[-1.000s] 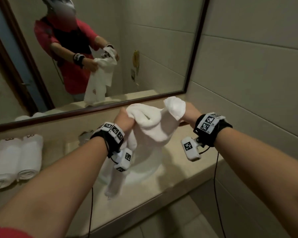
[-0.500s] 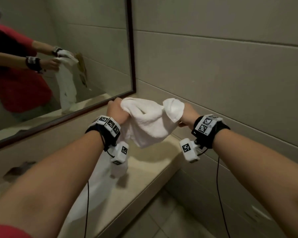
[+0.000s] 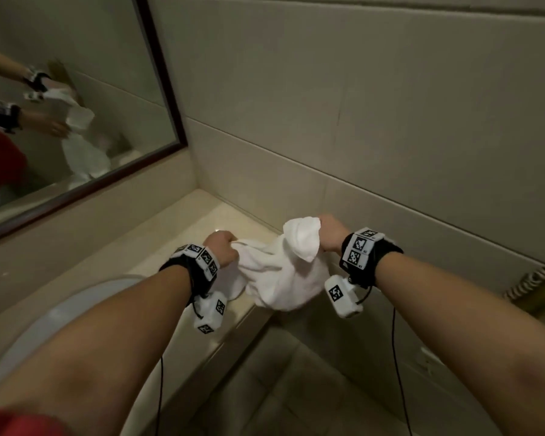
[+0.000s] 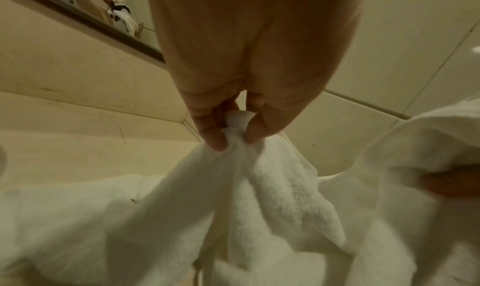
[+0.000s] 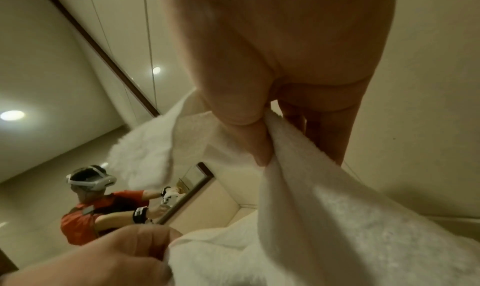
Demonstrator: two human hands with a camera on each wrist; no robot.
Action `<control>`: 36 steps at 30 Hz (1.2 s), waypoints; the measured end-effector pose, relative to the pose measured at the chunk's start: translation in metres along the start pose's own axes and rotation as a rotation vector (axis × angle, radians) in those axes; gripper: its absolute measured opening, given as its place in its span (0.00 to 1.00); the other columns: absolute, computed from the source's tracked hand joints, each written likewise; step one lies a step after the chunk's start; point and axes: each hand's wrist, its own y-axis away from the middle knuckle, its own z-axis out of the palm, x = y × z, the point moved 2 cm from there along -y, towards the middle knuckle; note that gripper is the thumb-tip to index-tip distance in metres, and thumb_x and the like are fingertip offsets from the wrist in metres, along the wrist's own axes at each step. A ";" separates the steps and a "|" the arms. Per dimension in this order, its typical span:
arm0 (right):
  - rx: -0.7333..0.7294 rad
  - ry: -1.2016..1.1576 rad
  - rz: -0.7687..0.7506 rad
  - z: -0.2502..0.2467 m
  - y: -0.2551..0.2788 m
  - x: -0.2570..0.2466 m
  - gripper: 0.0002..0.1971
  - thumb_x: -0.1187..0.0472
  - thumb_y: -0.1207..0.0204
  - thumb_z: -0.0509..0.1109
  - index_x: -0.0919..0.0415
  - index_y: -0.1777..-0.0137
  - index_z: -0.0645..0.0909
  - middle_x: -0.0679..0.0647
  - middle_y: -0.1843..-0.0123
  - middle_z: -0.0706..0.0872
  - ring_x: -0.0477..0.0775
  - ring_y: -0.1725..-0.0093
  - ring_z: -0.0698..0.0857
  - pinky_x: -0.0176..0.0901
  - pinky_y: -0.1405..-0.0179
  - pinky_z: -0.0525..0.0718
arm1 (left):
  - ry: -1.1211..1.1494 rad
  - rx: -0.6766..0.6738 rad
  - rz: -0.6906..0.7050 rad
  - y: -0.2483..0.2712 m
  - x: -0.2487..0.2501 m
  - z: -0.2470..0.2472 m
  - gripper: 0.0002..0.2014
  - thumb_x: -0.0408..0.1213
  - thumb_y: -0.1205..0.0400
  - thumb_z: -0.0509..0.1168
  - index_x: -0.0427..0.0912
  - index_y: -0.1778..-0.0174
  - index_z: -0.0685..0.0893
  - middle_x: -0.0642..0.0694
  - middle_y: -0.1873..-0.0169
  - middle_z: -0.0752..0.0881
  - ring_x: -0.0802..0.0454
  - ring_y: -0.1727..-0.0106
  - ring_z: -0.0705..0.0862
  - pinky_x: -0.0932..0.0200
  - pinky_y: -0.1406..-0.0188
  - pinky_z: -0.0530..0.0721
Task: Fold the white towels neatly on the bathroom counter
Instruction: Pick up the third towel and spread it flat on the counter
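The worktop (image 3: 183, 234) ends in a tight corner against the tiled wall (image 3: 359, 121), so the cloth may land bunched rather than spread flat. The towel (image 3: 277, 272) hangs crumpled between both hands, partly past the worktop's front edge; it could slide to the floor. The left hand (image 3: 222, 248) pinches a gathered wad, not a clean corner, and the right hand (image 3: 331, 232) has a thumb-and-finger grip on one edge: uneven tension would skew the fold.

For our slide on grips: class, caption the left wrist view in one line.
Left hand pinches a bunched edge of the white towel between thumb and fingers, above the counter.
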 end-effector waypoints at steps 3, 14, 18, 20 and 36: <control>-0.081 0.114 -0.010 0.013 -0.013 0.010 0.10 0.61 0.19 0.65 0.56 0.63 0.77 0.57 0.53 0.86 0.53 0.55 0.79 0.42 0.56 0.73 | -0.049 -0.011 0.024 -0.013 -0.003 0.010 0.13 0.32 0.21 0.63 0.40 0.44 0.88 0.39 0.46 0.88 0.41 0.45 0.85 0.60 0.54 0.78; -0.211 0.288 -0.044 0.016 -0.037 -0.043 0.08 0.67 0.21 0.62 0.61 0.59 0.80 0.55 0.57 0.80 0.55 0.55 0.77 0.38 0.67 0.72 | 0.101 0.114 0.294 -0.053 0.015 -0.049 0.05 0.35 0.16 0.62 0.44 0.56 0.72 0.44 0.60 0.81 0.46 0.57 0.77 0.56 0.59 0.70; -0.136 0.057 -0.125 0.008 -0.059 -0.074 0.24 0.70 0.26 0.67 0.58 0.29 0.76 0.52 0.43 0.80 0.53 0.42 0.79 0.42 0.42 0.79 | 0.138 0.113 0.420 -0.066 0.027 -0.080 0.02 0.34 0.14 0.58 0.41 0.48 0.73 0.40 0.56 0.81 0.47 0.56 0.77 0.54 0.54 0.73; -0.117 -0.038 -0.202 0.008 -0.068 -0.095 0.32 0.66 0.27 0.72 0.55 0.22 0.69 0.53 0.35 0.78 0.53 0.35 0.79 0.46 0.32 0.77 | 0.149 0.090 0.451 -0.069 0.029 -0.088 0.01 0.35 0.14 0.58 0.44 0.49 0.72 0.42 0.56 0.81 0.47 0.56 0.78 0.54 0.55 0.74; 0.080 -0.095 -0.400 0.004 -0.086 -0.149 0.04 0.64 0.22 0.69 0.65 0.57 0.81 0.53 0.62 0.80 0.51 0.59 0.77 0.45 0.59 0.73 | -0.034 -0.125 0.197 -0.055 -0.036 -0.105 0.08 0.32 0.28 0.71 0.46 0.65 0.78 0.50 0.70 0.81 0.51 0.67 0.80 0.64 0.74 0.73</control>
